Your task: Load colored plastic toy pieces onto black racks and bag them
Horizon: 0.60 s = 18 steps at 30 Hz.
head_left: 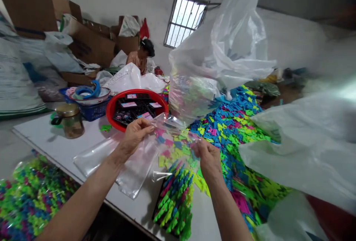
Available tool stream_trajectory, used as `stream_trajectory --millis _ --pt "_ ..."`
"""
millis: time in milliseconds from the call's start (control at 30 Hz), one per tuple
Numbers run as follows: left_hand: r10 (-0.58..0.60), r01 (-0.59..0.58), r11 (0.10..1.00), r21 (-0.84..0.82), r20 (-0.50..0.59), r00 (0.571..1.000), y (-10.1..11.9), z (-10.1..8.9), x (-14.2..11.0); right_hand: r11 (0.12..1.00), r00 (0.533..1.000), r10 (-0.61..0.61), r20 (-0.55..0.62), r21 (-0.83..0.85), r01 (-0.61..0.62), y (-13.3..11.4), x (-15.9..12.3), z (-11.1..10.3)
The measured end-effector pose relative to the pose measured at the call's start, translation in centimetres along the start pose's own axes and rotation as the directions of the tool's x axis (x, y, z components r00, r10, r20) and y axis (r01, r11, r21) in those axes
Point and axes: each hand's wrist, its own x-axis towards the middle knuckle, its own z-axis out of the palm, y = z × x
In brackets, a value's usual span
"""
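In the head view my left hand [137, 132] and my right hand [209, 156] each pinch an edge of a clear plastic bag [171, 122], stretched between them above the table. Coloured pieces show through its thin film. Just below it stands a dense bundle of pink, blue, green and yellow plastic pieces [176, 200], perhaps clothes pegs, in a dark holder. More flat clear bags [136, 174] lie on the table beneath my left forearm. To the right of my right hand spreads a large heap of small coloured plastic pieces [222, 129].
A red basin [108, 111] holds black items with printed cards. Left of it are a blue basket [96, 111] with tape and a lidded jar [72, 122]. Large translucent sacks [300, 140] crowd the right. Another person [139, 57] sits at the back.
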Motion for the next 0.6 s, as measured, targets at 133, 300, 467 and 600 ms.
stream_trajectory --millis 133,300,467,600 --pt "0.031 -0.032 0.986 -0.166 -0.006 0.999 0.7 0.4 -0.5 0.993 0.997 -0.023 -0.073 -0.119 0.014 -0.7 2.3 -1.5" --pt "0.111 -0.102 0.984 -0.146 0.056 0.992 2.6 1.2 -0.6 0.998 0.993 0.067 0.095 -0.027 -0.065 -1.8 3.5 -2.3" --pt "0.136 -0.132 0.990 -0.051 0.091 0.986 2.2 1.5 -1.0 0.989 0.934 0.144 0.326 -0.033 -0.141 -2.0 4.1 -0.6" --pt "0.168 -0.176 0.982 0.068 0.110 0.980 1.4 1.2 -1.5 0.986 0.941 0.146 0.304 0.037 -0.165 -1.2 4.9 0.6"
